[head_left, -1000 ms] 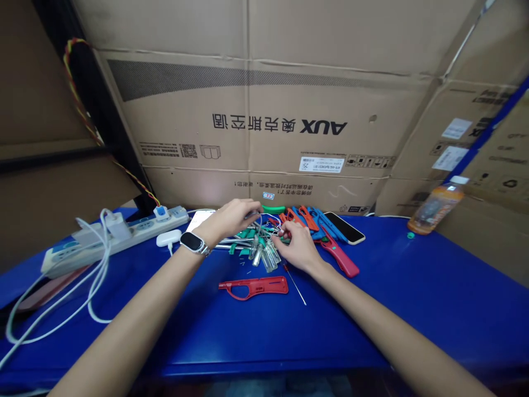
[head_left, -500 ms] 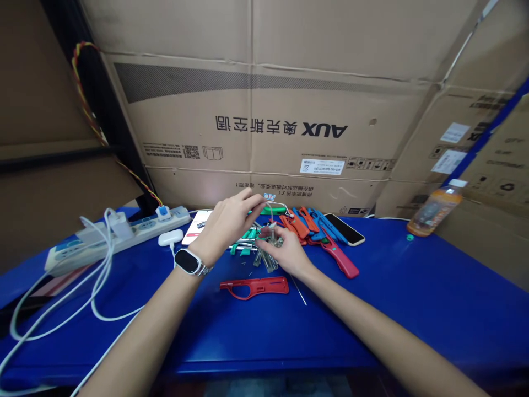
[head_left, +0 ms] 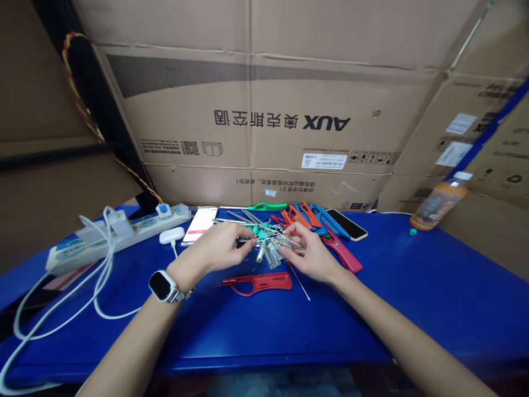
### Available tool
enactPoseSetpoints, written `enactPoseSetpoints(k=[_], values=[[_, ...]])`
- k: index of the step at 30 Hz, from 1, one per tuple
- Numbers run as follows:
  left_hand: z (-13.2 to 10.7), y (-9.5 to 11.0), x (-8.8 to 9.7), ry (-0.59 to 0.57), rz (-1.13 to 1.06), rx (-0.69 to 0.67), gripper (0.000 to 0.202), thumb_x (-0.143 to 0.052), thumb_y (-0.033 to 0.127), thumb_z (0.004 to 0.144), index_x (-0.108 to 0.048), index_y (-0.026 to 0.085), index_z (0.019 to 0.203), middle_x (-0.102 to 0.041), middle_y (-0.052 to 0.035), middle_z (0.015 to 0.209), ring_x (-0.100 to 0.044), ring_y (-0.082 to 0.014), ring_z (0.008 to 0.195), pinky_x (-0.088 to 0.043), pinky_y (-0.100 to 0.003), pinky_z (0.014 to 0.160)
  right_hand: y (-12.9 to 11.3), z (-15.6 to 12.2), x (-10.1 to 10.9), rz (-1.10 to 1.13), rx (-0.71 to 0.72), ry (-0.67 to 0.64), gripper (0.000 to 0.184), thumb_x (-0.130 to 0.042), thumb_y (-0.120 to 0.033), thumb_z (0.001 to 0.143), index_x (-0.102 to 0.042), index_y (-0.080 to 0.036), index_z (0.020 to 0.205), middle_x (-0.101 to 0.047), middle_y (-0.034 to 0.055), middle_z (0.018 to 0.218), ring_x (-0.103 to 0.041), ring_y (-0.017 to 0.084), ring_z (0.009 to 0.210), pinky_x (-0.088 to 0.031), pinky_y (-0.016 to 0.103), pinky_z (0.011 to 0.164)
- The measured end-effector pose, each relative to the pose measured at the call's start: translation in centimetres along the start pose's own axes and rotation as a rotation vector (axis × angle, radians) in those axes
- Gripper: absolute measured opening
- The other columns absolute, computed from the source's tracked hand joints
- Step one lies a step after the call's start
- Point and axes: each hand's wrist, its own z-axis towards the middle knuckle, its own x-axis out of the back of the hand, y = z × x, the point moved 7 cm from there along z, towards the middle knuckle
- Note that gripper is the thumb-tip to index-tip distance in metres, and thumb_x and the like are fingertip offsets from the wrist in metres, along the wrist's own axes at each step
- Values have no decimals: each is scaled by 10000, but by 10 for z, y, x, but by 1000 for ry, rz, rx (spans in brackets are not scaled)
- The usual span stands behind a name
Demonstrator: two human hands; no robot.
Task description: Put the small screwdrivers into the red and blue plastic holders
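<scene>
Blue worktop (head_left: 256, 331); cardboard (head_left: 264, 88) along rear edge, drink bottle (head_left: 440, 203) toward its right end. Clear tubes (head_left: 271, 255) lie piled near mid rear edge. Right hand (head_left: 311, 256) pinches a loose tube (head_left: 292, 243); left hand (head_left: 226, 243) curls beside pile, grip cannot be told.

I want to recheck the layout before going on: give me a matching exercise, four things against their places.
1. Clear tubes
2. Flat red casing
3. Bottle
4. Watch

A. On the left wrist
B. Back right of the table
C. Between left hand and right hand
D. Just nearer the camera than the tubes

Pairs: 1-C, 2-D, 3-B, 4-A
</scene>
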Motion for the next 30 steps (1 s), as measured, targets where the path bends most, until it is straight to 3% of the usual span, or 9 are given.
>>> enactPoseSetpoints(k=[7,13,21,25,30], values=[[-14,-12,-21,-134,-152,42,240,-520,251,797,-749,211,739,-637,3,562,-423,-124,451,-261,-246,456,8,2,-9,63,-61,-201,306,-669,-458,810,-497,-206,795,-493,-40,671,-462,116,607,-376,246,586],[-24,-12,-27,-162,-287,6,239,-521,201,746,-760,191,755,-687,-11,622,-503,-134,494,-346,-240,500,-2,1,-11,-100,56,-198,301,-577,-452,887,-579,-186,746,-531,-17,703,-471,131,662,-375,266,643],[-24,-17,-38,-258,-400,58,199,-466,175,704,-623,146,585,-599,5,546,-479,-117,516,-339,-222,525,2,-1,-18,-8,-25,-191,313,-719,-424,770,-532,-177,729,-454,-51,636,-382,94,572,-301,228,543],[-24,-20,-38,-247,-385,56,216,-460,179,723,-634,142,600,-590,5,544,-461,-113,511,-326,-225,518,0,1,-22,10,-1,-201,300,-661,-457,828,-623,-163,781,-557,-12,714,-465,119,647,-362,249,611],[-24,-21,-34,-168,-305,21,218,-500,185,775,-709,149,724,-658,-6,647,-531,-130,581,-366,-234,563,1,3,-23,90,-32,-228,329,-661,-475,834,-614,-161,748,-609,-2,708,-518,121,654,-403,261,656]])
